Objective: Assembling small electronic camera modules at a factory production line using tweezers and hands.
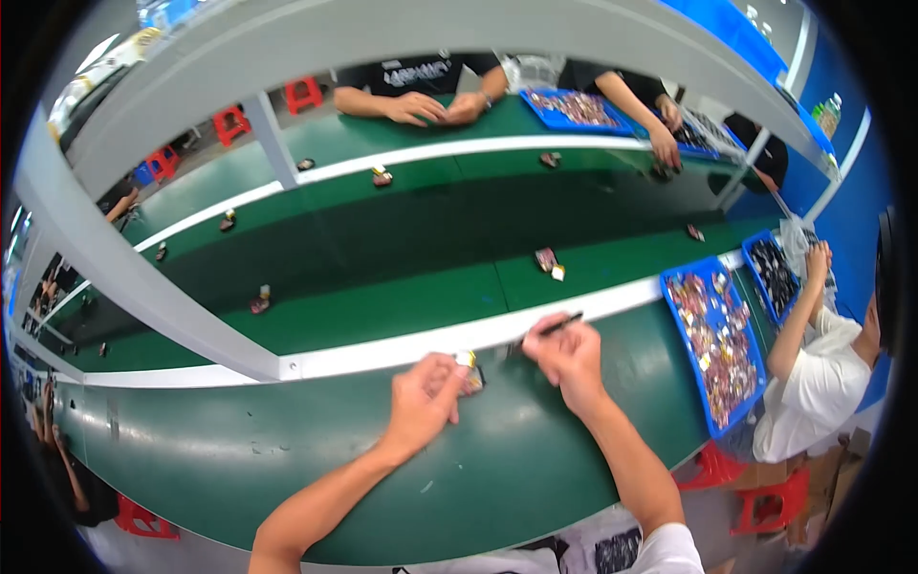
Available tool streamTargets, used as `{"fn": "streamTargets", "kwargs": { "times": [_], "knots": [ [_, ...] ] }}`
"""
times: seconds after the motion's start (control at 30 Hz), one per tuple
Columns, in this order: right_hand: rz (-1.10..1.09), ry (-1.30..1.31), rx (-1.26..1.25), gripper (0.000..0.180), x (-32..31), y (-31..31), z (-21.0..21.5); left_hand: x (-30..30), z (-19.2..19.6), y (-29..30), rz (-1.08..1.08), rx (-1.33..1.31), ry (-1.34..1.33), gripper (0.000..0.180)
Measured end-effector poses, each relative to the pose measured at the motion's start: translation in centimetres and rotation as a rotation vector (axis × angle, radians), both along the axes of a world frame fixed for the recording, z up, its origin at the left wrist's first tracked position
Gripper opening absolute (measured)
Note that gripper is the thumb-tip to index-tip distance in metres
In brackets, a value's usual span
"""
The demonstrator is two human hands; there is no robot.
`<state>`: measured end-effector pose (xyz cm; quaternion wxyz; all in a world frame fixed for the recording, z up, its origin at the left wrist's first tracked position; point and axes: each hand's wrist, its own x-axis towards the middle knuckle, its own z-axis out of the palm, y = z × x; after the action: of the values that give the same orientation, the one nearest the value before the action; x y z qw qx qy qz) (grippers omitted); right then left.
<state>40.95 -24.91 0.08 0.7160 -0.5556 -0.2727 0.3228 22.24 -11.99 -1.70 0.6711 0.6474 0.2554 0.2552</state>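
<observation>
My left hand is closed on a small reddish-brown component with a white and yellow top, at the far edge of the green bench. Its fingers hide part of the component. To the right, my right hand pinches a thin black pen-like tool, whose rear end points up and right. The tool's tip, on the side towards the component, is blurred, and I cannot tell its exact kind. The two hands are apart, both just above the green bench top.
A blue tray of small wrapped components lies right of my right hand; another tray of black parts adjoins it. Beyond a white rail, a green conveyor belt carries several spaced components. A white post rises left. Co-workers sit opposite and at right.
</observation>
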Motion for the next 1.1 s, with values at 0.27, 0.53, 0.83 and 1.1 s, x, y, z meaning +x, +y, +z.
{"fn": "streamTargets", "kwargs": {
  "times": [0.27,0.53,0.83,1.1],
  "knots": [
    [0.166,-0.431,-0.056,0.014,-2.1,-0.4,-0.7,-0.3,-0.1,-0.5,-0.007,0.097,-0.014,0.016],
    [0.144,-0.401,-0.043,0.015,-1.7,-0.2,-1.4,-0.2,-0.3,-0.5,-0.022,0.157,0.005,0.017],
    [0.184,-0.391,-0.158,0.018,-1.8,-0.4,-0.4,0.0,-0.4,-0.4,-0.030,0.176,0.010,0.018],
    [0.176,-0.263,-0.098,0.016,-1.9,-0.2,-0.7,-0.2,-0.7,-0.4,-0.036,0.205,0.025,0.016]
  ]
}}
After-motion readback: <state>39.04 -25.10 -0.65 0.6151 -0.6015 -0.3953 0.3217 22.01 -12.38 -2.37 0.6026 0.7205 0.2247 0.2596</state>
